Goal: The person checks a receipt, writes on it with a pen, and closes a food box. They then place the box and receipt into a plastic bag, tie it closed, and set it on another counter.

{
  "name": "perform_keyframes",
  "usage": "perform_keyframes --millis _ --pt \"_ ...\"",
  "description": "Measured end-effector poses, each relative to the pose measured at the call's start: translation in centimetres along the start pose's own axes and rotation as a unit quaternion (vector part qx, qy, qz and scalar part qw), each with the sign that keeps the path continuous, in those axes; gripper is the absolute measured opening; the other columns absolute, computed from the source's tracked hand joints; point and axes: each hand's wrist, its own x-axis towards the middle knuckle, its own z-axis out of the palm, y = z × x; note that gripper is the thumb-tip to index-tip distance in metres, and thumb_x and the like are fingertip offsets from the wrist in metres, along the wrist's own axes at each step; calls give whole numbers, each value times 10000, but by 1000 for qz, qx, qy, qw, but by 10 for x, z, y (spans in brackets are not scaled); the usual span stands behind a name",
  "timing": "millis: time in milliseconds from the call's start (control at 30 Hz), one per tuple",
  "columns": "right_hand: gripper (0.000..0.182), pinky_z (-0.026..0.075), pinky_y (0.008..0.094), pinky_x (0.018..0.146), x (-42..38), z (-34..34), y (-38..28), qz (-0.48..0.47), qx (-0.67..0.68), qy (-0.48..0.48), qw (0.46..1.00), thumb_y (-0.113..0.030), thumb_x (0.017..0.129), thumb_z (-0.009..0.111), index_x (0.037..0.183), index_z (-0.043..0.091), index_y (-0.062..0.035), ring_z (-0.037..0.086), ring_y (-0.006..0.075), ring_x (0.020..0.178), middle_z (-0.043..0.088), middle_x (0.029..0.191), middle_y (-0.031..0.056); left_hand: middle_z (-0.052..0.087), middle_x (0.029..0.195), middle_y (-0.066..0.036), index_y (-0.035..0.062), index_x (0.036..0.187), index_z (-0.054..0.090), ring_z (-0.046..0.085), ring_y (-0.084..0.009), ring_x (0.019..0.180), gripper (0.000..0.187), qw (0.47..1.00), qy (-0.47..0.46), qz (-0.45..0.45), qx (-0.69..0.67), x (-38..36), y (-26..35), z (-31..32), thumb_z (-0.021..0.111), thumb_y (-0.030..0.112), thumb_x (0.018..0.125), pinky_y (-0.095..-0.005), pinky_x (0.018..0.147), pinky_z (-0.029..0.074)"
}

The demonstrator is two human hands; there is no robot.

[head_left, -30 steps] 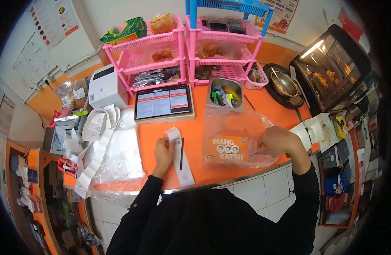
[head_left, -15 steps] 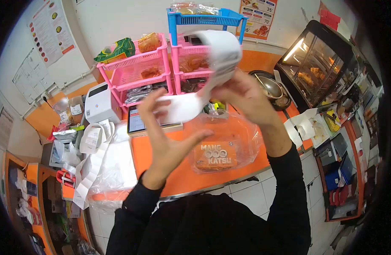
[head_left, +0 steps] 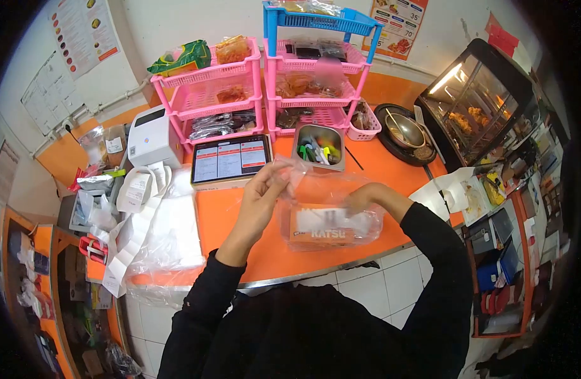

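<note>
My left hand [head_left: 266, 196] is closed, pinching the upper left edge of a clear plastic bag [head_left: 296, 174] and lifting it off the counter. Inside the bag lies an orange takeaway box [head_left: 312, 237] with white lettering, of which "KATSU" can be read. A folded white paper receipt [head_left: 331, 220], slightly blurred, covers the upper part of the lettering. Reaching into the bag's opening from the right, my right hand [head_left: 365, 197] has its fingers closed at the receipt's upper right end; the fingertips are partly hidden.
Behind the bag are a tablet [head_left: 232, 161] and a metal container [head_left: 319, 146] of markers. Pink racks [head_left: 260, 88] stand at the back, a white printer [head_left: 153, 140] at left. Long receipt strips [head_left: 137, 243] trail over the left edge. A bowl [head_left: 405, 131] and glass food warmer [head_left: 470, 104] are right.
Both hands have come down from above the counter. The long receipt held up between them is now folded small over the box, and my left hand has taken hold of the bag's edge.
</note>
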Motion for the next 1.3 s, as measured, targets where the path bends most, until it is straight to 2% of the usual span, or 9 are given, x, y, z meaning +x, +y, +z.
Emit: perform_keyframes --millis 67,167,400,567,633,733,967,1167,1300 --pt "352 427 381 893 7 11 5 -126 93 147 977 -223 931 496 1218 485 -20 540 261 1025 568 1125 170 605 798 -38 47 1249 499 586 -105 738 322 1000 -26 1 10 0 6 3 523 104 933 -241 722 468" --pt "459 392 407 973 -1 -8 -45 -79 166 83 979 -280 915 525 1281 442 -16 498 310 1135 527 1223 184 606 872 -48 66 1325 434 600 -126 823 442 998 -52 13 31 -2 5 3 566 93 904 -255 787 470" --pt "408 435 371 840 17 6 -36 -75 180 221 955 -271 875 627 1148 452 -23 548 275 972 567 1056 164 447 1289 -159 78 1404 329 465 -247 1178 945 940 -90 137 301 -10 -2 -35 844 270 635 -383 989 376" --pt "486 437 389 885 30 13 -43 -53 186 265 945 -253 811 678 1178 461 -20 554 327 1015 556 1138 203 236 1457 -208 -20 1428 138 271 -341 1341 1202 844 -155 92 505 -5 -104 -54 883 329 551 -413 1094 256" --pt "522 442 395 887 17 10 -52 -32 170 313 934 -261 780 699 1190 480 -24 558 336 1025 562 1149 190 336 1395 -234 15 1400 261 351 -380 1271 988 937 -161 70 303 -1 -125 -20 835 245 630 -420 1027 333" --pt "517 438 405 913 11 23 -32 -32 32 338 940 -278 742 724 1163 553 -31 553 345 1068 579 1161 180 500 1110 -232 17 1161 534 472 -391 1081 524 907 -75 12 413 -7 -183 0 723 88 678 -449 889 411" --pt "379 453 396 907 -59 9 -58 291 -79 117 946 -409 782 649 947 712 -74 584 268 1080 645 1095 139 551 962 -230 22 1025 613 499 -392 977 334 877 -58 164 448 -5 -185 3 609 1 692 -462 816 420" --pt "388 478 385 760 -151 -50 -141 223 60 -50 972 -422 858 558 905 679 -57 638 280 827 683 897 104 601 953 -210 32 1024 632 511 -374 958 229 898 -114 110 410 5 -176 -1 520 53 826 -447 853 396" --pt "351 464 368 803 -188 -30 -173 3 -80 323 943 -345 806 672 970 640 -37 633 260 883 666 872 86 568 947 -207 26 965 626 522 -372 933 192 892 -167 109 407 9 -167 -3 491 137 884 -448 823 413"
